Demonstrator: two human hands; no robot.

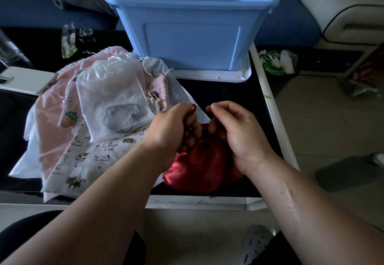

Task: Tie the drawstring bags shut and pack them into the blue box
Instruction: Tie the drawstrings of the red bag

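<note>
1. the shiny red satin drawstring bag [199, 160] lay on the dark bench [224, 92], on the near side of the blue plastic box [193, 42] and well apart from it.
2. it looked light, soft and slippery; i judged the gathered neck and the thin red cord [194, 108] the only sure places to hold.
3. the left hand [172, 127] was curled narrow, pinching the cord above the neck.
4. the right hand [236, 129] faced it, fingers curled on the bag's gathered neck, thumb and forefinger closed together.
5. both forearms reached in from the near edge, wrists bent down.
6. a heap of pale fabric and mesh drawstring bags [99, 119] lay left of the box's front, probably just as limp.
</note>
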